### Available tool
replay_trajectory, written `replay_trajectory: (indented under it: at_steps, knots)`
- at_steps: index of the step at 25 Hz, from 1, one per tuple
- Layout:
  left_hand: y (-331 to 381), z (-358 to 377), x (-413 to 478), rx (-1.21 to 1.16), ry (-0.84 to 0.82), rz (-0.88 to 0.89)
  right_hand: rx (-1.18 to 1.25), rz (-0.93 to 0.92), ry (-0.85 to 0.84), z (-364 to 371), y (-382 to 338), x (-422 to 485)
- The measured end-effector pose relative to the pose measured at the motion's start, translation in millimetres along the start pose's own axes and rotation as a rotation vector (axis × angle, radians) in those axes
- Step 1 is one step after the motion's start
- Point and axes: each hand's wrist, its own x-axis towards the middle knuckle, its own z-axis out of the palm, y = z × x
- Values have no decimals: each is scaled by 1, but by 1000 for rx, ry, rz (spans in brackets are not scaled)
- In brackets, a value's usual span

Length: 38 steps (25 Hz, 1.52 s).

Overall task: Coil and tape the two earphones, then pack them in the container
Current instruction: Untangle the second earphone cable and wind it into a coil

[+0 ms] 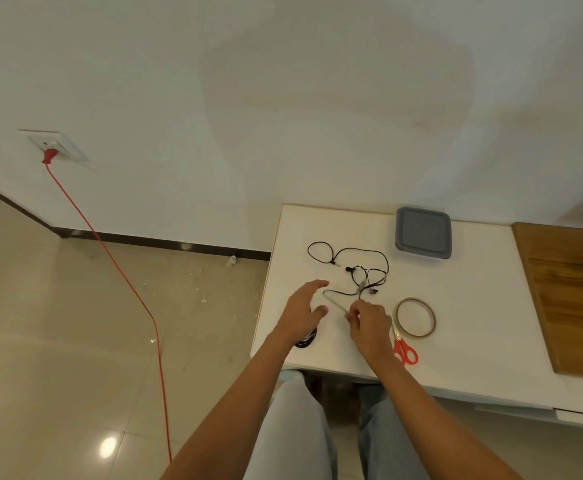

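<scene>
Soft, even indoor light, medium bright, slightly warm. Hard glare spot on the glossy beige tiled floor (pixel 108 446), far left of and below the fingers (pixel 319 283). Matte white tabletop (pixel 491 306) under them carries only weak, diffuse shadows. Wide-angle bending: the dark skirting strip (pixel 144 241) left of the fingers bows. Mild overall softness; the thin black earphone cable (pixel 361 285) just beyond the fingertips stays legible.

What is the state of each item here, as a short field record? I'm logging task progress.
loose earphone: uncoiled, spread on the white table
coiled earphone: at the front edge, partly under the left wrist
left hand: open, over the table, holding nothing
right hand: pinches the loose earphone's cable
tape roll: flat, right of the right hand
scissors: red handles, beside the tape roll, partly behind the right hand
container: grey lid on, far side of table
</scene>
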Motion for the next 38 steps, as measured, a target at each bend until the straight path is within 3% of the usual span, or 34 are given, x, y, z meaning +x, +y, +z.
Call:
replay_trajectory:
  at_steps: [2, 5, 7, 10, 14, 16, 18, 21, 23, 27, 32, 35, 38]
  knots:
    - [24, -1, -1, 9, -112, 118, 262, -78, 80, -35, -25, 4]
    - [74, -11, -5, -33, 25, 278, 449, -195, 139, -101, -62, 11]
    - [108, -22, -13, -89, 113, 297, 467, -260, 260, -144, -79, 13]
    - [142, -44, -30, -252, 115, 240, 460, -310, 413, -196, -95, 10]
    - [165, -80, -64, -39, 217, 351, 389, -358, 607, -250, -94, -13]
    - [182, -94, -85, -64, 259, 402, 341, -405, 657, -266, -91, -30]
    - [207, -101, -107, -151, 266, 453, 410, -348, 585, -275, -97, -46]
    - [247, -97, -138, -203, 191, 542, 521, -266, 156, -284, -127, -73]
    - [265, -91, -155, -163, 159, 588, 609, -325, 31, -287, -144, -89]
    - [261, -92, -175, -122, 187, 586, 783, -342, 195, -300, -155, -112]
    - [213, -107, -178, 150, 50, 460, 1386, -248, 378, -348, -159, -123]
    - [189, -113, -186, -120, 114, 395, 1331, -213, 546, -374, -149, -123]
    - [189, -116, -194, -380, 195, 349, 1057, -116, 508, -369, -140, -119]
